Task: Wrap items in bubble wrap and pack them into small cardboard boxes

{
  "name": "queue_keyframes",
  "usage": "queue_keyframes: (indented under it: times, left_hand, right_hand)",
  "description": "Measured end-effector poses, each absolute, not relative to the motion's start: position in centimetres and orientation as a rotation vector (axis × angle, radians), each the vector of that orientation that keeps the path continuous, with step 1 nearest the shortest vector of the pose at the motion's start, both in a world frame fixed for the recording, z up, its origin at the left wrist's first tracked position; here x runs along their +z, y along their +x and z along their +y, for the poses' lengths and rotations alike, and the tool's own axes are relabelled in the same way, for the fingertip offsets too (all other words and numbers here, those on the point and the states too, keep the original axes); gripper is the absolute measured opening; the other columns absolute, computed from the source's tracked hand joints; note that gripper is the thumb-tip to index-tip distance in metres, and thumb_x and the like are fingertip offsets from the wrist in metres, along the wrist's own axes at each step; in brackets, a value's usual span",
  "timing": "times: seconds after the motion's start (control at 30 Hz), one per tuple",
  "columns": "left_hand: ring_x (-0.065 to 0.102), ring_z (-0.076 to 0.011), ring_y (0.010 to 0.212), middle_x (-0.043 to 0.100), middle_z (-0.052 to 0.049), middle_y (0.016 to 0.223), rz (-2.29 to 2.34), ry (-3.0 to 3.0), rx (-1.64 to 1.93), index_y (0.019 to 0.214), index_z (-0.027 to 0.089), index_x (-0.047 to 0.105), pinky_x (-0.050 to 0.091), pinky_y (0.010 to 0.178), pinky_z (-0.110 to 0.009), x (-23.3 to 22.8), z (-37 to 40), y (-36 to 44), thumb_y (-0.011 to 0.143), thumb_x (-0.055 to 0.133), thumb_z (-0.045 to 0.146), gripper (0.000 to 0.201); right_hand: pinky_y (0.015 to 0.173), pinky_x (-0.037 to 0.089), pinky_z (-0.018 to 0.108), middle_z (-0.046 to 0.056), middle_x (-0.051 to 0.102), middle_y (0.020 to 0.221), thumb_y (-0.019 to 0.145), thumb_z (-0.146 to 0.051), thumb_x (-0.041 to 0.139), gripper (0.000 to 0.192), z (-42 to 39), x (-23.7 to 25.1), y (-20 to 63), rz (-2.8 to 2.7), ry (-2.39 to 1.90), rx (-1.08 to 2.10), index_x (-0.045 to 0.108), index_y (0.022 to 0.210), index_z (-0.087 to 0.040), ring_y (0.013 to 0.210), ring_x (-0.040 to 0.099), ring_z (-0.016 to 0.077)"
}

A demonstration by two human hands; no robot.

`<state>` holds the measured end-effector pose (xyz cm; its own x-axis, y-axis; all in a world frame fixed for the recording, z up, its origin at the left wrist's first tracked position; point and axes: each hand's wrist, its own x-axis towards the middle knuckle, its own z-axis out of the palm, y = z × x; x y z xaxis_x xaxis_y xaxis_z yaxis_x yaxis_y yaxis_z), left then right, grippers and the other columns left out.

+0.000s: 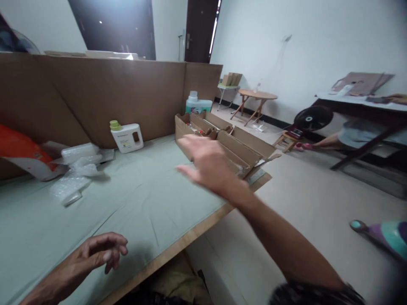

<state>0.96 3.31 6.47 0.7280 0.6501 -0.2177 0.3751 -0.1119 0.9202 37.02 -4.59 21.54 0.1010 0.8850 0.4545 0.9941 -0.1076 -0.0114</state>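
Observation:
My right hand (206, 159) is stretched out in front of the divided cardboard box (260, 144), its fingers extended and a little blurred by motion. It holds nothing and hides part of the box; whether it touches the box I cannot tell. Small items inside the compartments are mostly hidden. My left hand (103, 252) hovers low over the table's near edge, fingers loosely bent and apart, with nothing in it. A white jug-shaped bottle with a green cap (129, 139) stands upright against the cardboard screen.
Crumpled bubble wrap (76, 173) and an orange-and-white bag (27, 154) lie at left on the green-covered table (133, 199). Behind the box stands a bottle of turquoise liquid (199, 104). A tall cardboard screen (127, 91) borders the back. Rightward are a fan (313, 119) and a person's leg (327, 142).

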Motion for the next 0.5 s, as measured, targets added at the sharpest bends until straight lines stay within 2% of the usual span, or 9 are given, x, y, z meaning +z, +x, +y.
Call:
queue_keyframes:
  times: [0.07, 0.13, 0.2, 0.3, 0.37, 0.43, 0.5]
  left_hand:
    - [0.064, -0.0212, 0.071, 0.075, -0.012, 0.096, 0.794, 1.472, 0.281, 0.105, 0.021, 0.077, 0.054, 0.062, -0.031, 6.2, 3.5, -0.1, 0.081, 0.069, 0.057, 0.044]
    - [0.063, -0.0193, 0.074, 0.074, -0.011, 0.097, 0.849, 1.355, 0.323, 0.105, 0.021, 0.077, 0.052, 0.065, -0.028, 6.2, 3.6, -0.1, 0.081, 0.073, 0.054, 0.041]
    - [0.063, -0.019, 0.075, 0.074, -0.011, 0.096, 0.865, 1.314, 0.342, 0.104, 0.021, 0.077, 0.051, 0.066, -0.028, 6.5, 3.5, 0.6, 0.08, 0.074, 0.054, 0.04]
    - [0.064, -0.0207, 0.079, 0.073, -0.011, 0.099, 0.832, 1.35, 0.325, 0.104, 0.021, 0.076, 0.052, 0.068, -0.031, 7.1, 2.9, 2.0, 0.08, 0.072, 0.057, 0.043]
    - [0.066, -0.0236, 0.085, 0.072, -0.012, 0.105, 0.848, 1.44, 0.317, 0.108, 0.022, 0.074, 0.053, 0.073, -0.034, 7.2, 2.4, 2.5, 0.081, 0.069, 0.06, 0.047]
    - [0.065, -0.0282, 0.099, 0.069, -0.013, 0.119, 0.919, 1.566, 0.378, 0.123, 0.024, 0.067, 0.054, 0.084, -0.039, 7.0, 1.9, 2.7, 0.08, 0.069, 0.06, 0.056]
    - [0.059, -0.0337, 0.119, 0.058, -0.015, 0.14, 0.987, 1.694, 0.507, 0.142, 0.026, 0.052, 0.05, 0.099, -0.047, 6.2, 1.4, 2.7, 0.075, 0.074, 0.057, 0.077]
  right_hand:
    - [0.095, 0.048, 0.051, 0.023, 0.066, 0.124, 0.083, -0.046, 0.076, 0.062, -4.7, 21.0, 40.4, -1.667, -2.458, -0.443, 0.06, 0.13, -0.009, 0.115, 0.062, 0.0376]
    - [0.083, 0.049, 0.043, 0.022, 0.073, 0.109, 0.086, -0.043, 0.072, 0.047, -4.9, 20.1, 43.6, -1.509, -2.795, -0.272, 0.068, 0.117, -0.008, 0.103, 0.068, 0.0367]
    - [0.073, 0.047, 0.035, 0.016, 0.077, 0.1, 0.092, -0.034, 0.062, 0.026, -5.6, 19.3, 45.5, -1.547, -2.864, -0.119, 0.074, 0.103, -0.014, 0.093, 0.071, 0.0314]
    - [0.068, 0.043, 0.029, 0.008, 0.079, 0.09, 0.093, -0.026, 0.058, 0.02, -7.6, 18.9, 44.9, -1.751, -2.743, -0.085, 0.076, 0.088, -0.021, 0.084, 0.071, 0.024]
    - [0.069, 0.043, 0.029, 0.005, 0.078, 0.082, 0.091, -0.023, 0.061, 0.017, -9.3, 18.8, 43.0, -1.99, -2.509, -0.129, 0.076, 0.084, -0.022, 0.076, 0.07, 0.0215]
    - [0.071, 0.043, 0.03, 0.005, 0.078, 0.081, 0.091, -0.02, 0.061, 0.015, -10.5, 18.6, 40.4, -2.224, -2.121, -0.176, 0.076, 0.09, -0.022, 0.072, 0.068, 0.0195]
    - [0.072, 0.043, 0.03, 0.004, 0.077, 0.08, 0.093, -0.016, 0.059, 0.016, -10.5, 18.1, 37.5, -2.339, -1.757, -0.164, 0.074, 0.094, -0.021, 0.071, 0.066, 0.0177]
